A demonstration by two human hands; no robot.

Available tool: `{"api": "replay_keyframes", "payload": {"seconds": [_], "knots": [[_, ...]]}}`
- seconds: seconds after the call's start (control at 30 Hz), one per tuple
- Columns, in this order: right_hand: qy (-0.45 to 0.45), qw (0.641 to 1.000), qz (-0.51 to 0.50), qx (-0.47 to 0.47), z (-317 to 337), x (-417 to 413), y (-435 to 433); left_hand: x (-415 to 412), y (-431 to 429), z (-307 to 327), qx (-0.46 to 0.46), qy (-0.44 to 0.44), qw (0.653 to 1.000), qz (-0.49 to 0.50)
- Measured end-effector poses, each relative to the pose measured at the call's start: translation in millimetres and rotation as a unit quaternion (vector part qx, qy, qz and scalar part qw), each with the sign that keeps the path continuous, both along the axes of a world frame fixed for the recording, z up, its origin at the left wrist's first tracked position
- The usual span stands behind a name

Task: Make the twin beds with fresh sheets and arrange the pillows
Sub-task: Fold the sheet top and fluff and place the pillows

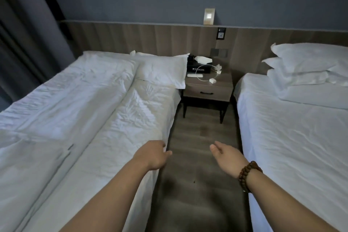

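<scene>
White cloth over matt wood
Left bed's sheet [120, 118] is creased cloth, the right bed's sheet [293, 137] smoother; nightstand [207, 90], floor [197, 137] and headboard panel [150, 37] show matt woodgrain; bracelet [248, 175] of glossy brown beads.

No text is coming through clearly enough to read. The black box [195, 70] sitting on the nightstand [207, 91] is showing a small white mark and a line of print on its front, both too blurred to make out.

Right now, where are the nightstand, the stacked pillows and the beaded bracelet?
nightstand [197, 88]: head view, drawer front.
stacked pillows [305, 58]: head view, top pillow's face.
beaded bracelet [243, 172]: head view, beads on the right wrist.
</scene>
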State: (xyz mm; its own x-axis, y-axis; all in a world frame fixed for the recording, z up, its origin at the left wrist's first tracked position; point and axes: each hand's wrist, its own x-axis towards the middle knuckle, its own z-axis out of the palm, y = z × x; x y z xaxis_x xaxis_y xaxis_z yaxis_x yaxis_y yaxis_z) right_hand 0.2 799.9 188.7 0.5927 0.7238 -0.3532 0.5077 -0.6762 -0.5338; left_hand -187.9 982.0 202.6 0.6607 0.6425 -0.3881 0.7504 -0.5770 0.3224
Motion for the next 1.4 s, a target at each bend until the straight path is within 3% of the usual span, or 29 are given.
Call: {"api": "replay_keyframes", "payload": {"seconds": [0.27, 0.5, 0.7, 1.07, 1.4], "knots": [[0.004, 0.995, 0.102, 0.019, 23, 116, 126, 63, 71, 17, 0.009, -0.013, 0.991, 0.135], [0.0, 0.989, 0.142, 0.033, 4, 197, 271, 114, 184, -9, 0.004, -0.048, 0.972, 0.229], [0.022, 0.985, 0.171, 0.005, -8, 266, 396, 173, 295, -26, -0.038, -0.058, 0.958, 0.278], [0.047, 0.973, 0.225, -0.004, -27, 364, 611, 280, 470, -33, -0.017, -0.02, 0.954, 0.3], [0.076, 0.937, 0.34, -0.025, -39, 430, 796, 343, 582, -28, -0.009, 0.008, 0.911, 0.413]]}}
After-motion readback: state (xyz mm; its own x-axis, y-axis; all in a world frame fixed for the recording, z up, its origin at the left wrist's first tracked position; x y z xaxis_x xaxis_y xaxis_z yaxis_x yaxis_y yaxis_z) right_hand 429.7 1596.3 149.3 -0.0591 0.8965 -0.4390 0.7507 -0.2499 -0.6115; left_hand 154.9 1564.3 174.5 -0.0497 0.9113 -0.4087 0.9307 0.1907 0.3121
